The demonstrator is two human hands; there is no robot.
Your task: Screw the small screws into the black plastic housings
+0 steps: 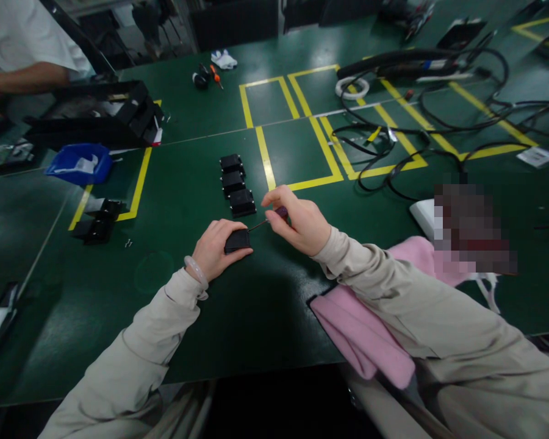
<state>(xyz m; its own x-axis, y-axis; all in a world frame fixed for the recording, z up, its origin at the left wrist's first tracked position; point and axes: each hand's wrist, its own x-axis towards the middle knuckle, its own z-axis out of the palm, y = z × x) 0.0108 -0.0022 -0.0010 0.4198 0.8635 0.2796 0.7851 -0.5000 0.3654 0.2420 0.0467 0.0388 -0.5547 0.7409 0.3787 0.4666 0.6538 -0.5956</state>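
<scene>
My left hand (pixel 216 250) is closed around a small black box (pixel 236 241), holding it against the green table (pixel 274 317). In my right hand (pixel 302 222) is a screwdriver (pixel 281 212) with a dark handle, gripped between thumb and fingers. Its thin shaft points left, and the tip meets the right side of the box; what it touches there is too small to make out. Just beyond my hands, a row of black boxes (pixel 232 182) with bright screw-like ends at their sides stands on the table.
At left are a blue bin (pixel 80 163), more black parts (pixel 91 228), small loose screws (pixel 129 243) and a black tray (pixel 96 116) near another person's arm (pixel 25 78). Black cables (pixel 393 128) sprawl at the right. A pink cloth (pixel 366 332) lies beneath my right forearm.
</scene>
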